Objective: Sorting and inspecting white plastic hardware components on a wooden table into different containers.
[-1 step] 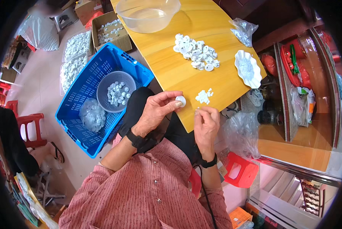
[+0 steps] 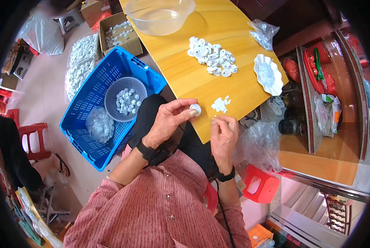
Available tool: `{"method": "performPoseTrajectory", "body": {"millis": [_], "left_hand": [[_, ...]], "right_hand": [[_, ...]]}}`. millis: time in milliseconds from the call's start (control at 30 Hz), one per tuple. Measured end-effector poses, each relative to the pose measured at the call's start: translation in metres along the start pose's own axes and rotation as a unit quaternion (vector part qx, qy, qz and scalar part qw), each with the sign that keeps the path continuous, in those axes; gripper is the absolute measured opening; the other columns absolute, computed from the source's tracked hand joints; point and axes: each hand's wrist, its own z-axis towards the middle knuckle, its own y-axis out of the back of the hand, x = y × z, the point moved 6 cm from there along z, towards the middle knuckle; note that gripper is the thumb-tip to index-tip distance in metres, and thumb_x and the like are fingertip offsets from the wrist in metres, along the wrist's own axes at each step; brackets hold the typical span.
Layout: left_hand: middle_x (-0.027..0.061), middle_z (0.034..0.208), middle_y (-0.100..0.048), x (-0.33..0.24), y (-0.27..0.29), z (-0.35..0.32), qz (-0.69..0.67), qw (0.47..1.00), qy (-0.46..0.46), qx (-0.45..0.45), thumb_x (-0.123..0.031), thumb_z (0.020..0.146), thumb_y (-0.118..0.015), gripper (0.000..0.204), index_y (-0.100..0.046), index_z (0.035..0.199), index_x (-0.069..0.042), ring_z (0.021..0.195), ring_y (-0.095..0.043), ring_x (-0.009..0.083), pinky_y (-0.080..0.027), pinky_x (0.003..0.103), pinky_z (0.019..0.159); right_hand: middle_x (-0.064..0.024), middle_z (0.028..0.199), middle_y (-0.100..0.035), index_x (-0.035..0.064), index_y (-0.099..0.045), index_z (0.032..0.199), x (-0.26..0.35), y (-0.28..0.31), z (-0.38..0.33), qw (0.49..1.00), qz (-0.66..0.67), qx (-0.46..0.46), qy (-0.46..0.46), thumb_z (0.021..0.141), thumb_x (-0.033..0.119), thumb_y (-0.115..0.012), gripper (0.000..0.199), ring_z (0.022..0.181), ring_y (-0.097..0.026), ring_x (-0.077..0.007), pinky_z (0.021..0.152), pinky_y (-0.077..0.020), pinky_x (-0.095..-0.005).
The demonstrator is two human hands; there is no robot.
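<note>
Here, starting at the far left, two red stools (image 2: 26, 136) stand on the floor, and next to them a blue perforated crate (image 2: 85, 124) holds a grey sieve bowl (image 2: 126, 99) of small white pieces and a clear bag (image 2: 99, 124) of more. Beyond the crate lie further bags of white parts (image 2: 80, 62) and a cardboard box (image 2: 118, 33).

Toward the middle, the left hand (image 2: 168, 120) pinches a small white round cap (image 2: 195, 109) between thumb and fingertips, held at the near edge of the yellow desk (image 2: 185, 78). Just to its right, the right hand (image 2: 223, 134) is curled with its fingertips drawn together, apparently on a tiny white piece, though that piece is too small to make out surely. A little heap of small white bits (image 2: 220, 104) lies on the desk just above that hand.

Farther up the desk sit a clear plastic basin (image 2: 160, 15) and a larger pile of white caps (image 2: 211, 56); to the right are a white scalloped dish (image 2: 268, 74) and a crumpled clear bag (image 2: 262, 33). A red stool (image 2: 259, 186) stands by the person's right side.

Both hands work right at the desk's edge, over the lap, so a loosened pinch would likely drop the cap or the tiny piece to the floor. The small heap also sits near that edge, and a brush from the right hand could scatter it.
</note>
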Motion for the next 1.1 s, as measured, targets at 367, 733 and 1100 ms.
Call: {"method": "performPoseTrajectory", "body": {"millis": [367,733,1100], "left_hand": [[0.0108,0.119,-0.068,0.007,-0.006,-0.002,-0.102,0.994,0.015,0.047,-0.005,0.091,-0.070,0.036,-0.064,0.126,0.000,0.105,-0.066,0.0169,-0.056,0.030,0.089],[0.0104,0.116,-0.069,-0.001,-0.024,-0.010,-0.115,0.990,0.011,0.083,0.003,0.087,-0.071,0.042,-0.061,0.128,0.004,0.106,-0.066,0.0156,-0.053,0.029,0.097],[0.0079,0.116,-0.065,-0.003,-0.027,-0.015,-0.091,0.993,-0.026,0.075,0.007,0.085,-0.072,0.041,-0.060,0.124,0.003,0.106,-0.064,0.0159,-0.054,0.030,0.094]], "right_hand": [[-0.0082,0.102,-0.064,-0.0027,-0.069,0.095,-0.010,0.005,0.003,0.926,0.328,0.019,-0.183,0.091,0.001,-0.066,0.006,0.096,-0.060,-0.0161,0.083,-0.0486,-0.0289],[-0.0108,0.104,-0.063,-0.0020,-0.068,0.095,0.019,0.002,0.011,0.930,0.348,0.006,-0.118,0.091,0.001,-0.067,0.005,0.099,-0.062,-0.0193,0.088,-0.0487,-0.0309],[-0.0116,0.102,-0.064,-0.0008,-0.066,0.092,0.024,-0.002,0.006,0.946,0.311,-0.023,-0.093,0.090,0.003,-0.070,0.006,0.096,-0.063,-0.0225,0.085,-0.0506,-0.0342]]}}
